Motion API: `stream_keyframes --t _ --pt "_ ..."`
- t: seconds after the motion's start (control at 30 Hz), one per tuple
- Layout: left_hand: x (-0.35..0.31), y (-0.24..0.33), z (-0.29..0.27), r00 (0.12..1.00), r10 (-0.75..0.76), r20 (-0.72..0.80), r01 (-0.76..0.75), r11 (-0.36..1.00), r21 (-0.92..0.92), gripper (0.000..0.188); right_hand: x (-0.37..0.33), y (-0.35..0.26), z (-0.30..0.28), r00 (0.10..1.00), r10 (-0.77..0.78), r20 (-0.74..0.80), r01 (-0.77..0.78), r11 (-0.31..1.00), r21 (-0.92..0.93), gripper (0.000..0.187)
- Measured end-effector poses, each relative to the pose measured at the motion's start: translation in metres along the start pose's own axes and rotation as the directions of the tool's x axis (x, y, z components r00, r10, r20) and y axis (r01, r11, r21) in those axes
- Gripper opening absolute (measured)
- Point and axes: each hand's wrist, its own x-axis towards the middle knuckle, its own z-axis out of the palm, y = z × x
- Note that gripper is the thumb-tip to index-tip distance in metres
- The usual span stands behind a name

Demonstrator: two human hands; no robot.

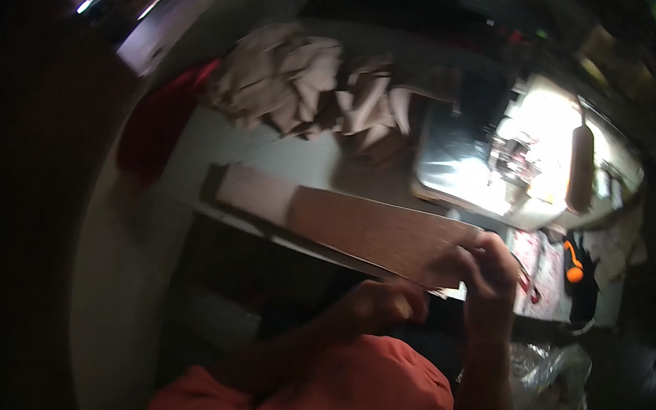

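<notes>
A long, flat brown strip (375, 228), leather or cloth by its look, lies across the front of the table with a pale section at its left end. My right hand (495, 270) grips its right end, thumb and fingers closed around the edge. Just below the strip's lower edge is my left hand (385, 304), its fingers curled in and slightly blurred. Whether anything is pinched in those fingers is hidden. A small white bit shows between the two hands under the strip's corner.
A brightly lit sewing machine (580, 169) stands at the right on its shiny bed (450, 168). Crumpled beige pieces (279, 76) are heaped at the back left beside red cloth (161, 127). An orange-handled tool (574, 273) lies at the right. Clear plastic (551, 375) hangs below the table edge.
</notes>
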Motion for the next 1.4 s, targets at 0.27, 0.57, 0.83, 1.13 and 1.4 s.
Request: stream_keyframes --t 0.27,0.57,0.83,1.13,1.4 --pt "0.002 0.091 -0.096 0.444 0.225 -0.867 -0.415 0.909 0.023 0.049 -0.01 0.02 -0.026 0.977 0.215 0.01 -0.209 0.935 0.288 0.015" --pt "0.04 0.039 0.033 0.967 0.184 0.177 -0.197 0.095 0.976 0.062 -0.015 0.018 -0.011 0.954 0.293 0.069 -0.293 0.853 0.433 0.022" --pt "0.078 0.047 0.012 0.988 -0.151 0.041 0.1 0.806 0.584 0.054 -0.021 0.004 -0.018 0.983 0.137 0.121 -0.157 0.97 0.184 0.013" --pt "0.089 0.066 0.016 0.979 -0.197 -0.042 0.187 0.81 0.556 0.011 -0.028 0.002 -0.021 0.978 0.191 0.078 -0.199 0.973 0.115 0.01" --pt "0.121 0.063 0.02 0.996 0.088 -0.006 -0.045 0.563 0.826 0.011 -0.009 -0.002 -0.022 0.985 0.168 -0.044 -0.16 0.976 0.147 0.014"
